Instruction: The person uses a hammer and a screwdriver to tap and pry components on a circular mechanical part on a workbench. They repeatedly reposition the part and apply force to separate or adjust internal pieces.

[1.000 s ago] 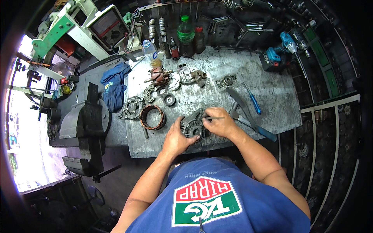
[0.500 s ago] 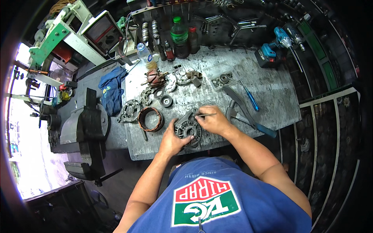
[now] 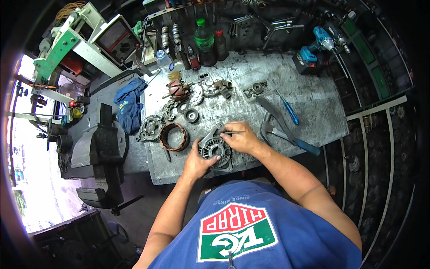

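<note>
A grey slotted alternator housing point(image 3: 208, 142) lies on the near part of the metal workbench, between my hands. My left hand point(image 3: 196, 160) is wrapped round its left side, the thumb resting across the near face. In my right hand point(image 3: 242, 138) a thin dark rod-like tool point(image 3: 234, 132) is pinched; its tip is hidden by the fingers, close to the housing's upper right edge. To the left stands a copper-wound stator ring point(image 3: 164, 138). Behind it are a black pulley point(image 3: 191, 116), a reddish rotor point(image 3: 179, 90) and a second housing half point(image 3: 152, 127).
A hammer point(image 3: 280, 133) and a curved dark strip point(image 3: 272, 112) lie right of my hand, near a blue screwdriver point(image 3: 291, 113). Bottles point(image 3: 205, 42) and a cordless impact wrench point(image 3: 324, 40) stand at the back. A bench vise point(image 3: 96, 145) and blue cloth point(image 3: 130, 103) are left.
My right hand and the thin tool have shifted slightly left over the housing's edge. The left hand keeps its hold, and the whole view has moved a little.
</note>
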Demonstrator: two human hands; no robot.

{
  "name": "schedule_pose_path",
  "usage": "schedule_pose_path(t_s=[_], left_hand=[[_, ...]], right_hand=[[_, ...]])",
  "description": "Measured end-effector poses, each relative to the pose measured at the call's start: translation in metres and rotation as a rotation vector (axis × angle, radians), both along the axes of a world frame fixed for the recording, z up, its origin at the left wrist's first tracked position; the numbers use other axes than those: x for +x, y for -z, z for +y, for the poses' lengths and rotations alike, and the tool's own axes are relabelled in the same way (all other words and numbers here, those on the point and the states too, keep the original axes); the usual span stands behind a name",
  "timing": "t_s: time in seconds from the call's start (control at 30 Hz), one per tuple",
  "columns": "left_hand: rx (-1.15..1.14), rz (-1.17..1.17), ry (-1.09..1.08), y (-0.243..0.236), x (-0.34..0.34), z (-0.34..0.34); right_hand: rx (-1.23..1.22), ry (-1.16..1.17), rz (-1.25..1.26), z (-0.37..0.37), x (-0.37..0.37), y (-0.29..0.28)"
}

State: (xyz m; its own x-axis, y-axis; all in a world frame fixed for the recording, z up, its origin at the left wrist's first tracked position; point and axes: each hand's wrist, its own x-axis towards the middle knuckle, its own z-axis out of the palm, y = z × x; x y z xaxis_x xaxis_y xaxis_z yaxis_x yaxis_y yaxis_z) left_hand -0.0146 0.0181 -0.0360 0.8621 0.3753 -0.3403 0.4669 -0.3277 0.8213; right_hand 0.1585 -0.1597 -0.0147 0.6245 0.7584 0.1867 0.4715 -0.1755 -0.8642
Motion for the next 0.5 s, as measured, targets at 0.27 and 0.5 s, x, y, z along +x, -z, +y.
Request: schedule_pose_path(t_s=[0.27,0.5], left_hand=[[-0.031,-0.033,0.158,-0.001,0.022,0.022],[0.581,-0.135,0.182,-0.024,0.047,-0.006]], right_hand=[[-0.176,-0.078,-0.044,-0.001,0.026,-0.016],[-0.29,-0.001,0.046,-0.032,0.049,-0.01]])
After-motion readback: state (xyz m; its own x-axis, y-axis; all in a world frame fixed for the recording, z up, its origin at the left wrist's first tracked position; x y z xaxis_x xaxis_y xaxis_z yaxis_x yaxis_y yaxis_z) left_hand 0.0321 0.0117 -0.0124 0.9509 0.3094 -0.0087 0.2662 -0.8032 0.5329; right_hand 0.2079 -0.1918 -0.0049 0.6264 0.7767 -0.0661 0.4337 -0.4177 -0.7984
